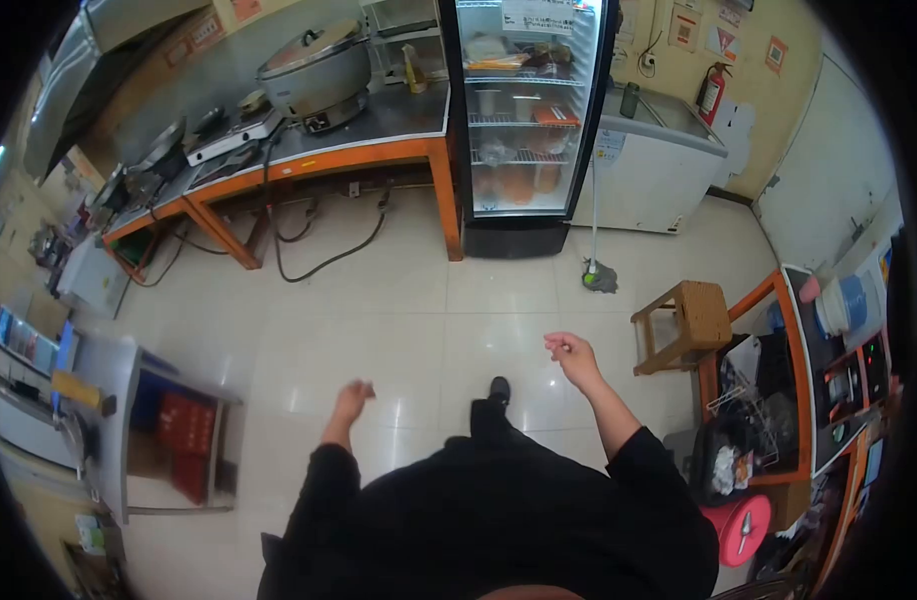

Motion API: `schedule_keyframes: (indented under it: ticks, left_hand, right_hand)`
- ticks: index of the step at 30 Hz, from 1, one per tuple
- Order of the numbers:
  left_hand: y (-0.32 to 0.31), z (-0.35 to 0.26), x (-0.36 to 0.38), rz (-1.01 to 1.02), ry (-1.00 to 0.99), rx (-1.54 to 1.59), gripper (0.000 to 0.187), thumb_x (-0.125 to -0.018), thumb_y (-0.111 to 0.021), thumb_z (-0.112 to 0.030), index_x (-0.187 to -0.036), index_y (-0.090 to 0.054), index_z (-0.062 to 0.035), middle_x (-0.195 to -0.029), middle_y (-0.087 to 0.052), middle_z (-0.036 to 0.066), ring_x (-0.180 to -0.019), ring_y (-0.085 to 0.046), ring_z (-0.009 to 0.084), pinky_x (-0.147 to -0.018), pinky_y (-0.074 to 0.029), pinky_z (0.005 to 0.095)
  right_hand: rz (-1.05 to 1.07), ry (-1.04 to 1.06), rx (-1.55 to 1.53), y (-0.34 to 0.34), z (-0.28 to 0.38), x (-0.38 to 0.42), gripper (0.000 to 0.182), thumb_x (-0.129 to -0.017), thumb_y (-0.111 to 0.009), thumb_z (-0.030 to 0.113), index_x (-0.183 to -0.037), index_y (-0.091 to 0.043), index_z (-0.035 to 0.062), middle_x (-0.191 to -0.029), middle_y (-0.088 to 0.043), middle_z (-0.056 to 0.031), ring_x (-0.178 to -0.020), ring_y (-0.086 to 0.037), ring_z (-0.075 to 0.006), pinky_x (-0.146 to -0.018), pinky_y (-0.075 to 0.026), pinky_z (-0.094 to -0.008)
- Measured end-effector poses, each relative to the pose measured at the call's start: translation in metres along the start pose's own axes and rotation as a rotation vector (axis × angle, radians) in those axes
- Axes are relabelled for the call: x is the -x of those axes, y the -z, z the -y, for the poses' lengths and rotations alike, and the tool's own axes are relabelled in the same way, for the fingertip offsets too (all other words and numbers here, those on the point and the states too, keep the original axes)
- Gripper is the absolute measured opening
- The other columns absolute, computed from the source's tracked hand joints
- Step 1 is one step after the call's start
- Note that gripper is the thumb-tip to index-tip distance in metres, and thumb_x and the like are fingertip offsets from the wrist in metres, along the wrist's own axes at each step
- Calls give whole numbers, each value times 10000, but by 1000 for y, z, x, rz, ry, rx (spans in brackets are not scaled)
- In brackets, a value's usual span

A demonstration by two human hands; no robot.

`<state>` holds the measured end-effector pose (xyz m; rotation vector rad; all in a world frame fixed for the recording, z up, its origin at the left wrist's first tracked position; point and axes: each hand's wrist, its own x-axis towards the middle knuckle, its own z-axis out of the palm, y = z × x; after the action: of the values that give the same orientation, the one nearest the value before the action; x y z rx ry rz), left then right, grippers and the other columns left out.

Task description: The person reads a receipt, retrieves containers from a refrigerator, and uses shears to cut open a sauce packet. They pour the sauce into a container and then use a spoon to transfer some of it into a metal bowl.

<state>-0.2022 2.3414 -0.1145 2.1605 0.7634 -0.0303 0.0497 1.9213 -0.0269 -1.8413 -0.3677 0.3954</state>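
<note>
My left hand (353,402) hangs in the air over the tiled floor, fingers loosely bent and slightly smeared, with nothing visible in it. On the other side, my right hand (575,360) is raised a little higher, its fingers loosely apart and holding nothing I can see. Neither hand touches any object. Below and between them a dark shoe (500,390) shows on the floor. The thing closest to my right hand is a wooden stool (701,315); to the left of my left hand stands a metal table (134,420).
Ahead is a lit glass-door fridge (524,125), beside a white chest freezer (659,150) with a mop (599,277) before it. An orange-framed counter (369,148) carries a large cooker (317,80); a hose (324,275) droops below. At right are a shelf (794,370) and a pink-lidded bin (747,530).
</note>
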Motion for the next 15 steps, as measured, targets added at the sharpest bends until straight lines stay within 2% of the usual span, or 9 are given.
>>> schedule_keyframes:
  ticks: [1, 3, 4, 6, 8, 9, 10, 13, 15]
  left_hand:
    - [11, -45, -19, -33, 14, 62, 326, -879, -486, -322, -877, -600, -17, -821, -638, 143, -844, -599, 245, -764, -454, 340]
    - [-24, -53, -53, -201, -38, 183, 294, -890, -482, -294, -920, -592, -23, -831, -637, 135, -833, -597, 227, -761, -455, 327]
    - [-22, -58, -97, -328, -72, 217, 280, -896, -479, -280, -941, -588, -26, -836, -636, 131, -828, -596, 218, -760, -455, 321]
    - [-51, -10, -107, -101, 72, 166, 248, -892, -451, -190, -1011, -569, -7, -853, -632, 103, -871, -595, 210, -802, -455, 349]
    - [-54, -26, -83, 167, 234, -190, 291, -895, -448, -232, -1022, -561, 5, -951, -622, 134, -966, -568, 240, -851, -433, 382]
    - [-59, -11, -87, 254, 273, -228, 296, -894, -448, -236, -1029, -558, 3, -961, -618, 138, -972, -564, 247, -855, -431, 383]
    - [-60, 3, -90, 321, 318, -250, 301, -893, -448, -241, -1036, -556, 2, -971, -614, 143, -977, -560, 254, -859, -429, 385]
    - [-47, 33, -104, 340, 496, -196, 318, -888, -449, -253, -1058, -548, -3, -1001, -601, 156, -994, -549, 275, -869, -424, 388]
    - [-37, 47, -123, 312, 581, -148, 329, -886, -449, -261, -1072, -542, -6, -1021, -592, 166, -1006, -542, 289, -877, -420, 391]
  right_hand:
    - [-15, 52, 70, 7, 2, -26, 209, -815, -526, 45, -1000, -622, 58, -838, -631, -67, -689, -585, -150, -645, -475, -262]
    - [-37, 217, 198, 10, 30, -113, 200, -808, -531, 65, -984, -625, 68, -856, -634, -84, -719, -599, -195, -674, -477, -294]
    - [-32, 390, 328, 3, 67, -199, 196, -807, -532, 74, -979, -625, 70, -868, -635, -88, -754, -596, -215, -700, -473, -307]
    - [-47, 647, 593, -17, 120, -270, 190, -805, -533, 92, -970, -625, 74, -891, -638, -98, -825, -589, -255, -751, -465, -334]
    - [29, 793, 620, -43, 172, -335, 183, -788, -534, 103, -946, -623, 74, -920, -628, -106, -876, -556, -307, -789, -445, -372]
    - [57, 875, 664, -58, 187, -371, 223, -789, -525, 139, -991, -612, 104, -903, -607, -74, -885, -538, -279, -764, -430, -408]
    - [33, 939, 718, -73, 209, -400, 227, -770, -538, 131, -986, -608, 122, -942, -606, -49, -925, -531, -241, -750, -420, -393]
    - [3, 1080, 1002, -104, 267, -498, 210, -758, -555, 140, -953, -630, 120, -887, -626, -52, -902, -553, -236, -726, -422, -389]
    - [14, 916, 1335, -116, 300, -554, 275, -745, -563, 175, -1012, -606, 127, -974, -608, -29, -972, -521, -211, -733, -401, -377]
